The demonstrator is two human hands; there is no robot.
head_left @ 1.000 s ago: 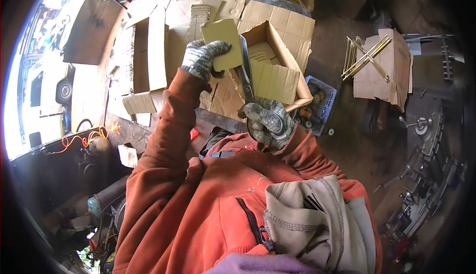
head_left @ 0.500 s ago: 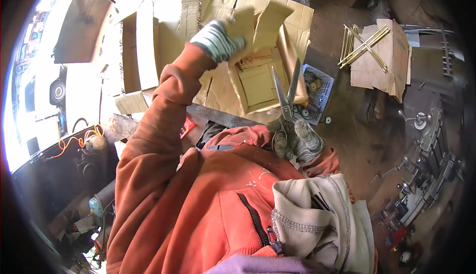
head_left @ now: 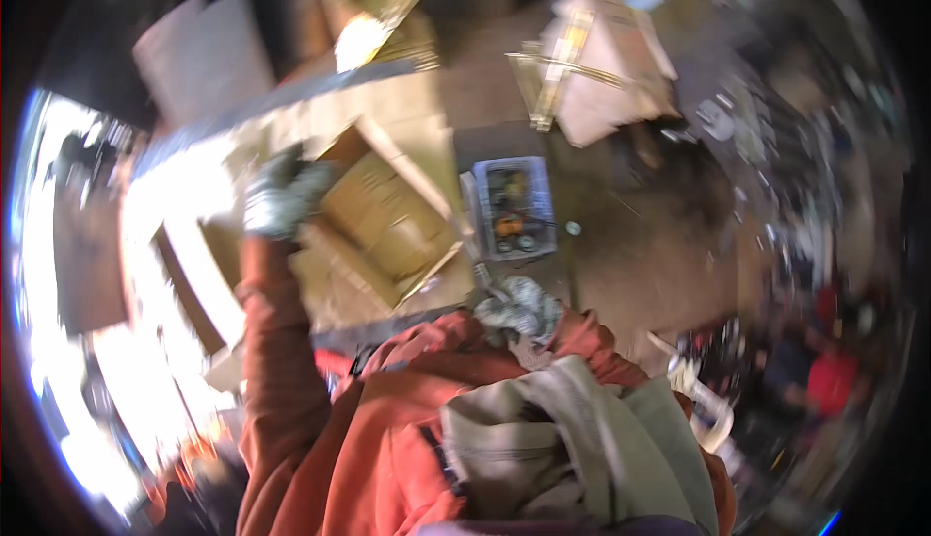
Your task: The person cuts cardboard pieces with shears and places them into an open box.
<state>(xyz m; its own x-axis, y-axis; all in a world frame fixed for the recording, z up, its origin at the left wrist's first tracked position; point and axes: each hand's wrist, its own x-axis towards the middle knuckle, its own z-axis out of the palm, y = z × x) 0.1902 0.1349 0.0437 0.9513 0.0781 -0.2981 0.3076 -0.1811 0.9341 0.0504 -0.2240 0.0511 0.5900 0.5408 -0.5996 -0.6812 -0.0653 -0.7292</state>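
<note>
Shears point(head_left: 482, 272) by the open cardboard box point(head_left: 417, 182) on the bench point(head_left: 407, 322) prob. call for blades kept well clear of the gloved L hand point(head_left: 288, 192), at the box's left edge, grip & spread too blurred to tell; R hand point(head_left: 522, 308) closed round the handles.

The grey-and-white knit-gloved left hand point(head_left: 283, 198) was extended, finger closure too blurred to read; the rust-orange cloth-sleeved left forearm point(head_left: 275, 303) ran back from its fingers. The grey-and-white knit-gloved right hand point(head_left: 524, 311) was curled, well rightward of the left fingers, rust-orange cloth-sleeved right forearm point(head_left: 593, 344) behind.
</note>
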